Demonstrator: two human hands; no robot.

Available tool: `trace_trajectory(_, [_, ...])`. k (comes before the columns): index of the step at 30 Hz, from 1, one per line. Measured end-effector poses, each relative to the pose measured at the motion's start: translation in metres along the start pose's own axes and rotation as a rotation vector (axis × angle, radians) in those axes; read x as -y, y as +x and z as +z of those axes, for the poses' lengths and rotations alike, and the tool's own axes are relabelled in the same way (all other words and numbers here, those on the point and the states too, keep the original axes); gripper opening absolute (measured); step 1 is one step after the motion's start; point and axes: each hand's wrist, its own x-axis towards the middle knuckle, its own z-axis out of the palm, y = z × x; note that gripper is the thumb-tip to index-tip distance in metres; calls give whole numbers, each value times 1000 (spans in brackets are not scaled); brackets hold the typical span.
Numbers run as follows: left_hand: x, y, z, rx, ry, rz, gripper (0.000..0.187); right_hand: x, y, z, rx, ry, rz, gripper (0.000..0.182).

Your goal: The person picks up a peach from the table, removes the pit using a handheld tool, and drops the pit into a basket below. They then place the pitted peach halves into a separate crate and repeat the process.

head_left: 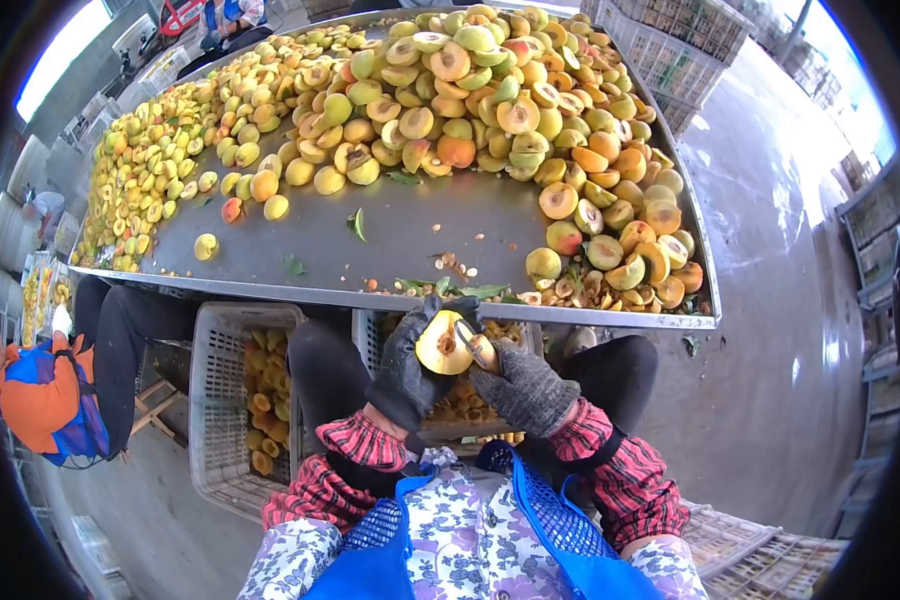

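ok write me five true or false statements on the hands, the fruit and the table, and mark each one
1. The left hand holds a cut fruit. True.
2. Both hands are bare. False: the left hand and the right hand are gloved.
3. The right hand holds a small tool at the fruit's cut face. True.
4. Every fruit in the pile on the table is whole. False: many are cut open, their flesh showing.
5. A crate beside the left knee has fruit in it. True.
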Motion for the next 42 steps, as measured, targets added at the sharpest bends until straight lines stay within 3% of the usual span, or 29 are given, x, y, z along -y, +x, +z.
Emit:
trace_trajectory(4, [2, -7, 7, -55, -56, 8, 37, 1, 1, 5, 24, -121, -14, 34])
trace_trajectory(7, [2, -3, 0, 57, -440, -101, 36, 7, 0, 5, 34, -159, 29, 33])
trace_trajectory(10, [12, 2, -17, 228, -488, -95, 36, 3, 3, 11, 55, -179, 58, 34])
trace_trajectory(13, [26, 7, -39, 246, -300, 18, 33, -11, 4, 23, 45, -212, 4, 34])
trace_trajectory(15, [28, -4, -35, 46, 189, 213, 29, -13, 4, 28, 67, -197, 46, 34])
trace_trajectory(17, [24, -10, -28, -15, 613, 327, 26, -8, 3, 28, 88, -163, 73, 34])
trace_trajectory(19, [11, -11, -21, 68, 972, 358, 25, 5, -1, 24, 110, -104, 88, 32])
trace_trajectory(22, [3, -15, -25, 154, 700, 223, 25, 3, -3, 25, 253, -44, 142, 31])
trace_trajectory(25, [11, -17, -38, 87, 110, -107, 25, -4, -4, 36, 283, -21, 164, 31])
trace_trajectory(28, [19, -17, -50, 170, 781, 170, 25, 2, -4, 33, 294, -37, 211, 32])
trace_trajectory(32, [30, -15, -51, -204, -213, 54, 29, -8, -2, 44, 221, -12, 230, 32])
trace_trajectory(35, [37, -23, -39, -242, -64, 201, 25, -4, 0, 54, 214, -15, 292, 33])
trace_trajectory(38, [45, -21, -38, -559, 311, 315, 18, 0, 0, 63, 243, -84, 353, 35])
trace_trajectory(42, [47, -18, -39, -701, 259, 280, 12, -14, 5, 78, 292, -167, 364, 37])
